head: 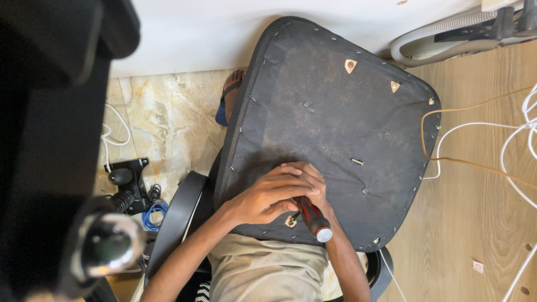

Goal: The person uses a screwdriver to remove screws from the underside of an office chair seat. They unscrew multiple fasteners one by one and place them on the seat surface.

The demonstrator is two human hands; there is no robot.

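Near the close edge of the upturned black fabric-covered chair seat, the right hand grips a red-and-black-handled screwdriver — the left hand curled closed over it, fingers overlapping.

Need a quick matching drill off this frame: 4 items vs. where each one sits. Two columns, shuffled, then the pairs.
Items:
1. screwdriver
2. blue cable coil
3. grey hose
4. loose bolt

Places:
A. top right, along the wall
B. lying on the seat underside, right of the hands
C. on the floor at left, near the chair mechanism
D. in the right hand, under the left hand

Pairs: 1-D, 2-C, 3-A, 4-B
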